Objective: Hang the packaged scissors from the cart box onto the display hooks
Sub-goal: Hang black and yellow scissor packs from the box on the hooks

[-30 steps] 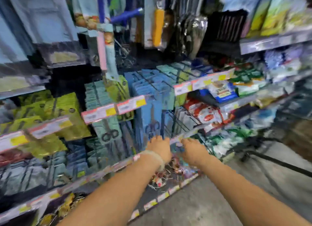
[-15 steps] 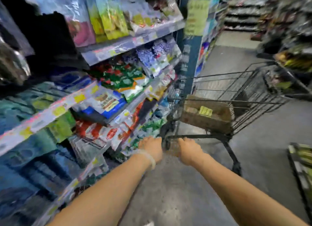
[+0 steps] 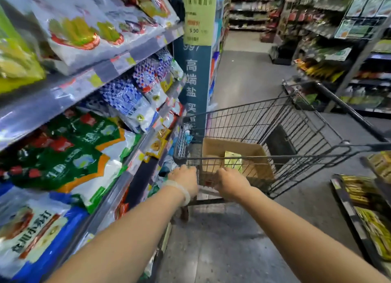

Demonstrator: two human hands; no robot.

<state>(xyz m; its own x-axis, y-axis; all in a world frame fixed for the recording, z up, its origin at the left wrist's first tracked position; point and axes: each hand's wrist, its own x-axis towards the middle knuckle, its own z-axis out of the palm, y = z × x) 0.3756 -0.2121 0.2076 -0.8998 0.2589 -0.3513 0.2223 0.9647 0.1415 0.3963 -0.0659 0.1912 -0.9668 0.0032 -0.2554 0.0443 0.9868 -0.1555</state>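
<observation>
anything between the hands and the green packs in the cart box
Yes. The cart's near wire wall and the box's near side stand between both hands and the green pack in the cardboard box. The left hand and right hand are at that wall, outside the basket; above the box looks open.

An open brown cardboard box (image 3: 237, 156) sits in the near left end of a wire shopping cart (image 3: 296, 134) in the aisle, right of the shelves. Inside it lies a yellow-green package (image 3: 232, 161), its contents too blurred to make out.
</observation>
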